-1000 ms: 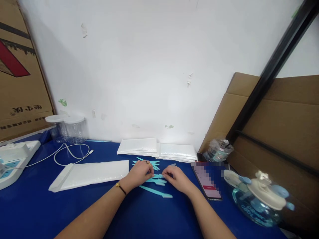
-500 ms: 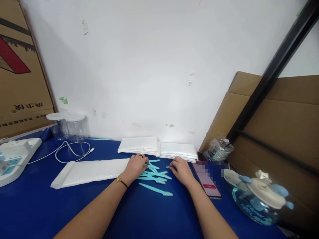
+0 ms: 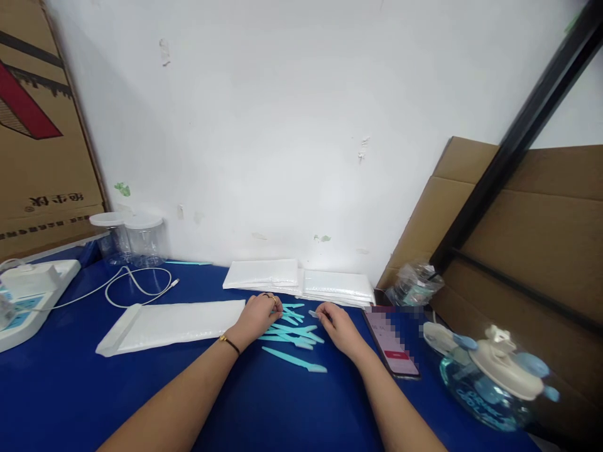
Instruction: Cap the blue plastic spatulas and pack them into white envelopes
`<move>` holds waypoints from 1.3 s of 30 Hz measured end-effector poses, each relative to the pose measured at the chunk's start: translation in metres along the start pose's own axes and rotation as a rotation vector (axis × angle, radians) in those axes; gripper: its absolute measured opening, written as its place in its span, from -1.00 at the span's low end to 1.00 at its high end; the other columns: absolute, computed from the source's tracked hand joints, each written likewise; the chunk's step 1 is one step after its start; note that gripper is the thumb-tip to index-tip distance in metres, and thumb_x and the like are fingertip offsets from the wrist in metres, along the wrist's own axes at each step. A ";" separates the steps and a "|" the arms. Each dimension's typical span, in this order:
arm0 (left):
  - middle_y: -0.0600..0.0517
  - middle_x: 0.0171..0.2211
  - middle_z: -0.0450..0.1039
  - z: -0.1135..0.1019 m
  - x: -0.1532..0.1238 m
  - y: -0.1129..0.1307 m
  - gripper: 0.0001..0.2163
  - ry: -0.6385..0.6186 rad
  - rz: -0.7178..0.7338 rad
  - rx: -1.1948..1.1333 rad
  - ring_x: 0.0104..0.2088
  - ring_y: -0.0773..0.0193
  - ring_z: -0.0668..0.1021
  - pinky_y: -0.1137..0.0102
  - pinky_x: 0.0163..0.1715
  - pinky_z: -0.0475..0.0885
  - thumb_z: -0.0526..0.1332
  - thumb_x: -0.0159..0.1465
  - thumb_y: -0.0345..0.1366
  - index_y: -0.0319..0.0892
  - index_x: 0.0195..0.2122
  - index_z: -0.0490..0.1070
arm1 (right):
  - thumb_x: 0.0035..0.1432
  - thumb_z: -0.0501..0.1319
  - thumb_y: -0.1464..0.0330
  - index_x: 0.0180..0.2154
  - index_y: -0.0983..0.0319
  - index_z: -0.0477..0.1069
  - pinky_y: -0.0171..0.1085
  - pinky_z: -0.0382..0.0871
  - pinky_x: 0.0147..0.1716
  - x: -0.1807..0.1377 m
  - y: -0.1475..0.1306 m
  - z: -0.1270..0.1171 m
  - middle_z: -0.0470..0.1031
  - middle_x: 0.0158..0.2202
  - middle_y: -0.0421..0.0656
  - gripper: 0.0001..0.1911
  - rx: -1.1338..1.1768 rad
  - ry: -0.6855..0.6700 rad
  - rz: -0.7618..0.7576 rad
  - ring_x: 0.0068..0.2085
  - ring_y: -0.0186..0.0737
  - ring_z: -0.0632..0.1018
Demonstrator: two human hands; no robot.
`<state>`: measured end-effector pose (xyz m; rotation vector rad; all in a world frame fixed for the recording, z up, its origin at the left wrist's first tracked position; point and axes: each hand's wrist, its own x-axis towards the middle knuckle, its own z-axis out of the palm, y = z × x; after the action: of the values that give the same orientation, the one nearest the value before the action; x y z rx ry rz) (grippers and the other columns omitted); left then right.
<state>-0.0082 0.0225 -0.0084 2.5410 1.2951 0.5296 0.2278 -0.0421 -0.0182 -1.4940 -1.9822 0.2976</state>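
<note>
Several turquoise eyebrow razors (image 3: pixel 294 336) lie in a loose, criss-crossed pile on the blue table, with one razor (image 3: pixel 294 360) apart at the near side. My left hand (image 3: pixel 261 314) is at the pile's left edge, its fingers closed around a razor's handle end, which they partly hide. Just right of the pile, my right hand (image 3: pixel 336 323) pinches a small translucent plastic cap (image 3: pixel 313 313) between thumb and finger. A long white padded mailer (image 3: pixel 176 329) lies flat to the left of my left hand, its flap end facing left.
Two stacks of white mailers (image 3: pixel 261 274) lie against the wall. A phone (image 3: pixel 392 345) and a blue-tinted water bottle (image 3: pixel 494 383) are at right. Clear jars (image 3: pixel 146 242), a white cable (image 3: pixel 141 292) and a power strip (image 3: pixel 44 301) occupy the left.
My right hand has moved slightly left toward the razors, bringing the small translucent cap along. My left hand stays nearly in place, and some razors under its fingertips have shifted a little.
</note>
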 end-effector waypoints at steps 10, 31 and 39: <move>0.06 -0.33 0.45 0.002 0.002 0.003 -0.92 0.007 0.019 -0.036 -0.24 0.24 0.44 0.41 -0.26 0.23 0.17 0.14 -0.26 -0.12 -0.38 0.42 | 0.18 0.02 0.38 -0.35 0.20 0.35 -0.28 0.19 -0.31 0.002 -0.009 0.004 0.44 -0.38 -0.17 -0.85 -0.009 -0.012 -0.019 -0.33 -0.21 0.41; 0.08 -0.42 0.44 0.004 -0.004 0.012 -0.84 -0.106 0.016 -0.369 -0.40 0.33 0.45 0.50 -0.42 0.27 0.13 0.13 -0.19 -0.15 -0.37 0.41 | 0.15 0.07 0.29 -0.34 0.22 0.42 -0.37 0.24 -0.44 -0.003 -0.024 0.003 0.46 -0.44 -0.20 -0.80 0.249 -0.012 0.043 -0.41 -0.29 0.43; 0.05 -0.27 0.46 -0.004 -0.002 0.000 -0.85 0.032 0.042 -0.036 -0.19 0.22 0.44 0.38 -0.22 0.23 0.12 0.17 -0.24 -0.08 -0.29 0.44 | 0.09 0.08 0.32 -0.38 0.23 0.46 -0.32 0.27 -0.34 -0.006 0.016 -0.029 0.52 -0.38 -0.15 -0.80 0.018 0.123 0.186 -0.34 -0.22 0.48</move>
<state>-0.0109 0.0207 -0.0055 2.5454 1.2336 0.5990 0.2588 -0.0483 -0.0062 -1.6476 -1.7443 0.2930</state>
